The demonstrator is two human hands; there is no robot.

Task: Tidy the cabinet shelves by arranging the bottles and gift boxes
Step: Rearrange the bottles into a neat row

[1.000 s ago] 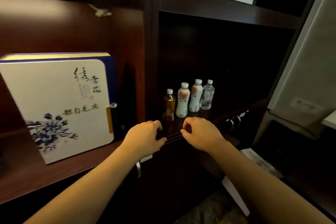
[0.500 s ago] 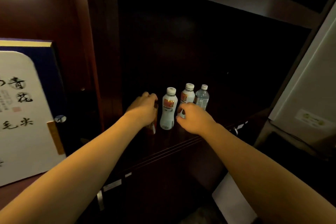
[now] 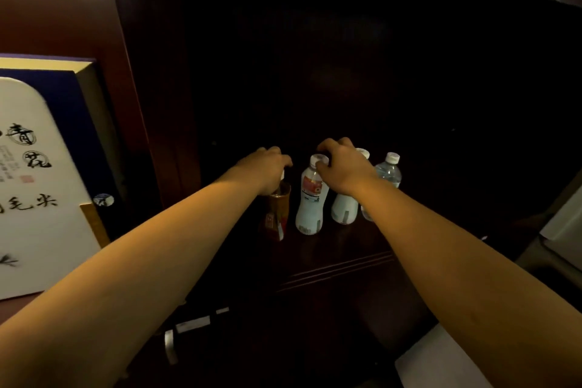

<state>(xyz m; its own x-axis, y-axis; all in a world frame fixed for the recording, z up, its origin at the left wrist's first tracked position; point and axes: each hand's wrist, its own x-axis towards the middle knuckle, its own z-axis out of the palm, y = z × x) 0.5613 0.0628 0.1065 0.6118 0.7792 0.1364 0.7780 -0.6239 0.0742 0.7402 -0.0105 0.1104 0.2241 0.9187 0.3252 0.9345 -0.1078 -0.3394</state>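
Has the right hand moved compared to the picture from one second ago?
Yes. The right hand went forward from the shelf's front edge to the bottle row, now over the white bottle cap.

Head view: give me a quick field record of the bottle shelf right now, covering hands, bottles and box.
left hand: grips the top of the amber bottle
right hand: over the caps of the two white bottles; grasp unclear
first white bottle: upright, beside the amber one
second white bottle: upright, top hidden by the hand
clear water bottle: upright, rightmost, untouched
gift box: upright in the left compartment
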